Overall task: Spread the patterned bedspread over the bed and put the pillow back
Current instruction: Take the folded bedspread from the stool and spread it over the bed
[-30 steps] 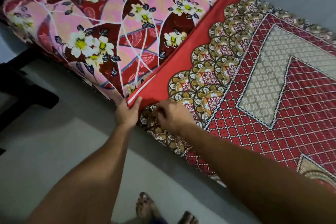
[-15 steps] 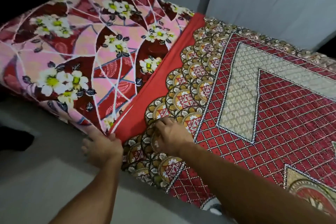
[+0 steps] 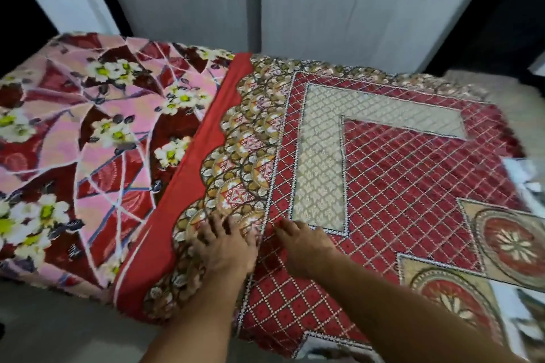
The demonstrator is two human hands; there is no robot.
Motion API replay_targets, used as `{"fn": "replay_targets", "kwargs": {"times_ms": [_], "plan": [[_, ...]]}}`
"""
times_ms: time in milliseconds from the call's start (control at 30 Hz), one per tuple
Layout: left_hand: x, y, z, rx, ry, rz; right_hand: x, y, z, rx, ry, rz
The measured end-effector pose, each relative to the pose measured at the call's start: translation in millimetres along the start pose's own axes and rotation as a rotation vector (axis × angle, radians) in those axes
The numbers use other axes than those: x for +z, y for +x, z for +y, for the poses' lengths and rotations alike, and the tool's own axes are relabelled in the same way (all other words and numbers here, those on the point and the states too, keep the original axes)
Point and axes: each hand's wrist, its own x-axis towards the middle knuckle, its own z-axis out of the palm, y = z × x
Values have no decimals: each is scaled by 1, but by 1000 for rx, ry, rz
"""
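Two hands, the left hand point(image 3: 224, 247) and right hand point(image 3: 306, 247), press flat with fingers released on the bedspread point(image 3: 398, 174), which covers only the right of the bed point(image 3: 35, 280). Uneven pushing could bunch it, leaving the sheet point(image 3: 88, 141) bare.

No text, label, brand, number or sign can be read. The bedspread point(image 3: 398, 174) under the left hand point(image 3: 227, 247) and the right hand point(image 3: 306, 244) carries ornament only: lattice, scallops and round medallions. The sheet point(image 3: 88, 141) to the left of the left hand carries a flower print only, without lettering.
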Motion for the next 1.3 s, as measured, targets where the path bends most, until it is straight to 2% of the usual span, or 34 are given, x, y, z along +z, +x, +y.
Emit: {"fn": "replay_targets", "kwargs": {"times_ms": [67,133,200,333,433,600,767,1100,1300], "plan": [[-31,-10,36,68,63,57,-11,-25,30,84,34,11],[-69,-26,78,263,132,157,-34,-58,73,152,32,50],[-115,-57,119,426,91,175,-62,-93,117,225,57,96],[-190,-126,202,614,13,220,-118,-161,191,387,231,259],[-215,-158,240,653,21,264,-148,-202,222,391,288,375],[-230,-232,286,652,44,255,-171,-286,264,438,299,380],[-242,-253,321,690,98,255,-184,-339,302,525,340,364],[-345,-271,436,912,158,478,-227,-462,402,824,403,556],[-338,-338,530,1049,261,559,-216,-529,452,854,406,581]]}}
